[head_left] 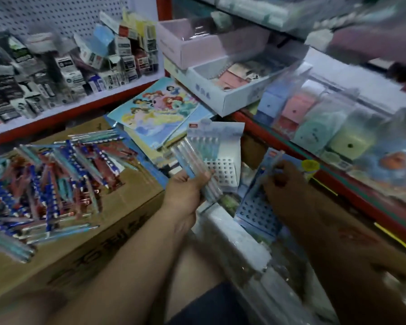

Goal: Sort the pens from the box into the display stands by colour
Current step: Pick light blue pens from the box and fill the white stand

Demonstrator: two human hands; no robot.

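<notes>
- Left hand point(185, 191): closed around a bundle of pale-blue pens point(192, 165). I see the fingers wrapped under and the thumb across the top. The bundle is tilted and its ends stick out on both sides of the fist.
- Right hand point(285, 184): fingers curled, pinching a single pen point(272, 166) at the fingertips. That spot is blurry, so I read it as a pale pen and can't give more detail.
- The single pen sits directly over the top edge of the blue display stand point(256, 212), and the right hand is just above the stand's hole grid.
- The bundle and left hand are just left of the blue display stand, not touching it.
- The white display stand point(225, 171) is up and left of the blue display stand, behind the bundle.
- The cardboard box point(99, 235) is well left of the blue display stand. Loose pens point(56, 174) are piled on its lid, a mix of blue, red and teal.
</notes>
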